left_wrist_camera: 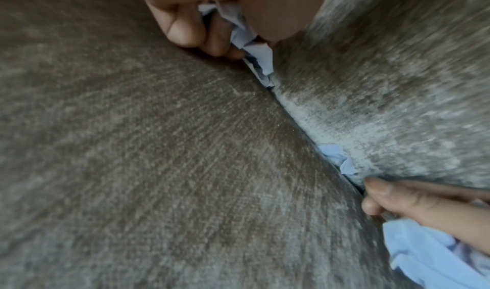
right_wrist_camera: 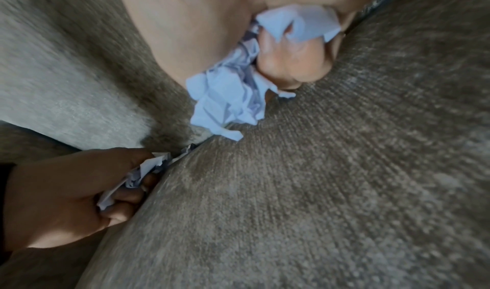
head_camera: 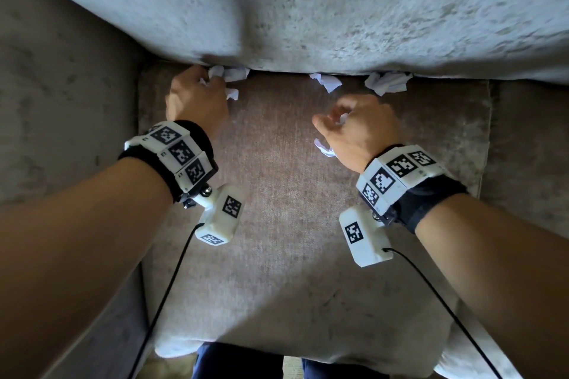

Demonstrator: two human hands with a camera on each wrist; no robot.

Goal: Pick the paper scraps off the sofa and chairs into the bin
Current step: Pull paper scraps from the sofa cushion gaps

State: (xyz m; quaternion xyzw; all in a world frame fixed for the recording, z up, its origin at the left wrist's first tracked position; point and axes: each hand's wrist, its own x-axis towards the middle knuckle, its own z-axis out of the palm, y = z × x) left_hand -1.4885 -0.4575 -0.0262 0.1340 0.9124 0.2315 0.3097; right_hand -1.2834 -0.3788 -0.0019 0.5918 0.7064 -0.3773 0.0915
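While crumpled paper is clutched in the curled left hand (head_camera: 197, 95) at the crease below the back cushion (head_camera: 308, 9), more paper is gripped in the curled right hand (head_camera: 357, 126) over the seat cushion (head_camera: 277, 224). Two loose scraps (head_camera: 328, 81) (head_camera: 388, 81) lie along that crease, just beyond the right hand, which is judged nearer. No bin is seen.

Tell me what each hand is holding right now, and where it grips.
Both hold crumpled paper scraps. The left hand closes its fingers round scraps at the seat's back crease; the right hand bunches scraps in its fist.
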